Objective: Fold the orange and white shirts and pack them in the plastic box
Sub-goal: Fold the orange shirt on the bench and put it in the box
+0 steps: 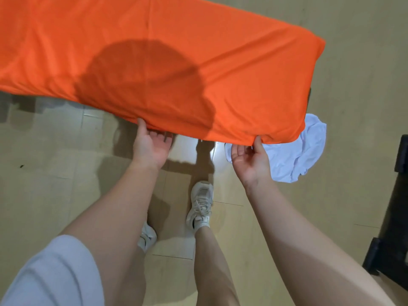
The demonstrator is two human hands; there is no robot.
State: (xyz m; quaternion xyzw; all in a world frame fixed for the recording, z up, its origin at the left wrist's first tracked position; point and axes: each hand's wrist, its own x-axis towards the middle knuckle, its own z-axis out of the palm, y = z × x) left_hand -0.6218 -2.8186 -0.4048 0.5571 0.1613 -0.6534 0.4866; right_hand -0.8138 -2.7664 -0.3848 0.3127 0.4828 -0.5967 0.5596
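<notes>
The orange shirt [154,62] is stretched out wide across the upper half of the view, held up above the floor. My left hand [152,146] pinches its near edge at the middle, thumb on top and fingers under the cloth. My right hand [249,160] grips the same edge near the right corner in the same way. The white shirt [304,151] hangs crumpled just right of my right hand, partly hidden behind the orange cloth. No plastic box is in view.
Beige wooden floor [55,162] lies below. My legs and white sneakers [199,204] stand under the held edge. A black piece of furniture or equipment [393,217] sits at the right edge. What supports the far part of the shirt is hidden.
</notes>
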